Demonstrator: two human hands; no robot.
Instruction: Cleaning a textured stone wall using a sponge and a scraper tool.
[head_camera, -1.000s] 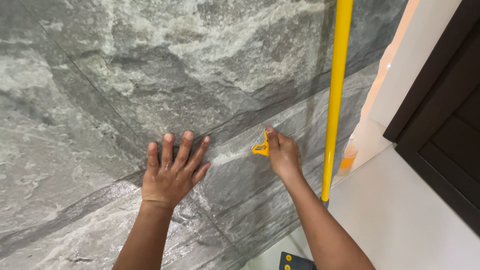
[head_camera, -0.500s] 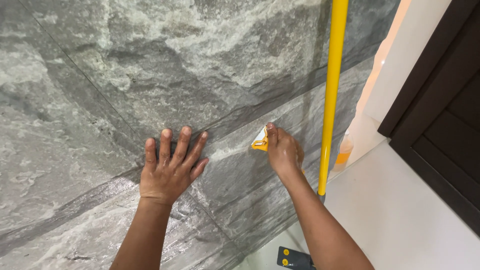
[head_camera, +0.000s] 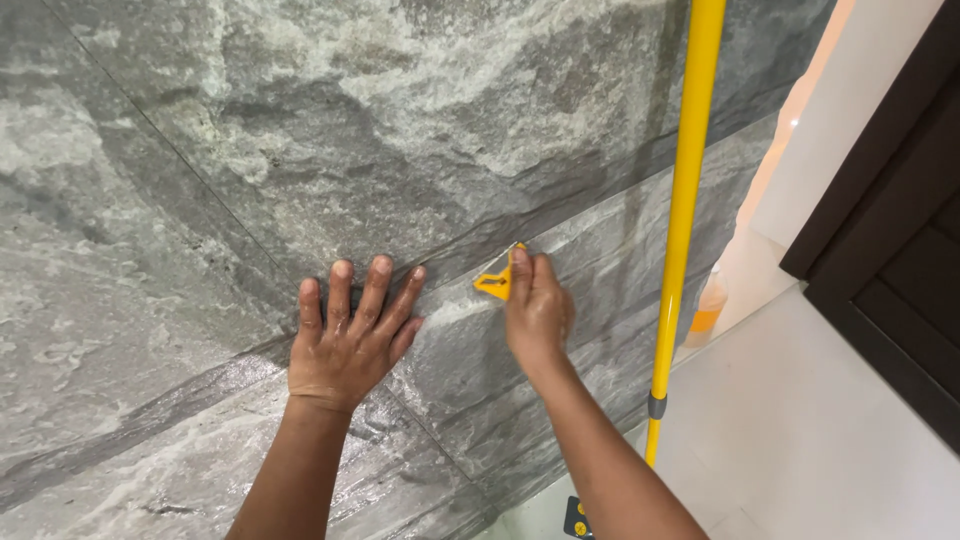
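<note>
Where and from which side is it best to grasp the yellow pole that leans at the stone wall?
Probably the yellow pole is best gripped on its bare straight shaft, above the grey collar. Come from the open floor side on the right, because the grey stone wall lies behind it and the right hand works to its left.

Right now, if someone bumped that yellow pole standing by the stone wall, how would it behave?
The yellow pole looks long, thin and stiff, so it would probably tip sideways rather than bend. It stands nearly upright on the smooth white floor, so its foot may slide. Neither the left hand nor the right hand steadies it.
</note>
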